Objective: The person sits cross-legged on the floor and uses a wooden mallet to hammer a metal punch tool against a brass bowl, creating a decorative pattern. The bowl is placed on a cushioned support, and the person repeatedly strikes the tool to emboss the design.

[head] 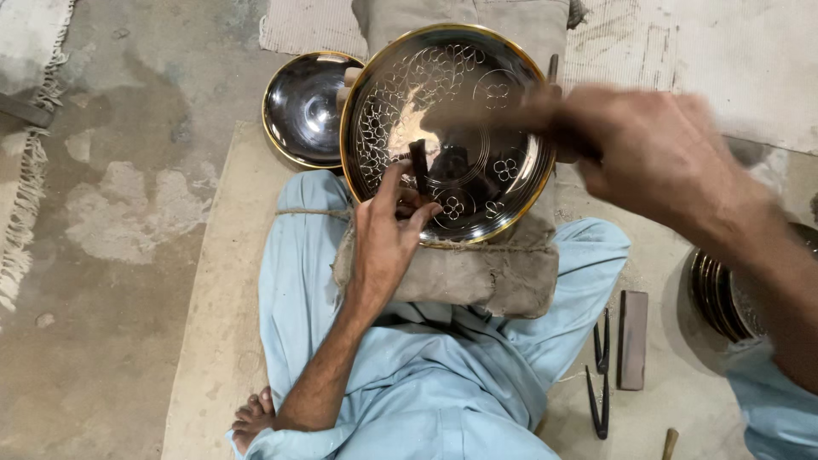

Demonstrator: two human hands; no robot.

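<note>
Concrete floor, engraved brass plate on padded block: left hand pinches chisel against plate; right hand above it, closed around blurred hammer handle.

Bare concrete floor, grey w/ pale worn patches & stains. Fringed rug along left edge. Tan mat laid over the floor mid-frame. Pale woven matting at top right, another strip top centre. Light soft & even, no hard shadows. No walls or windows in view.
</note>
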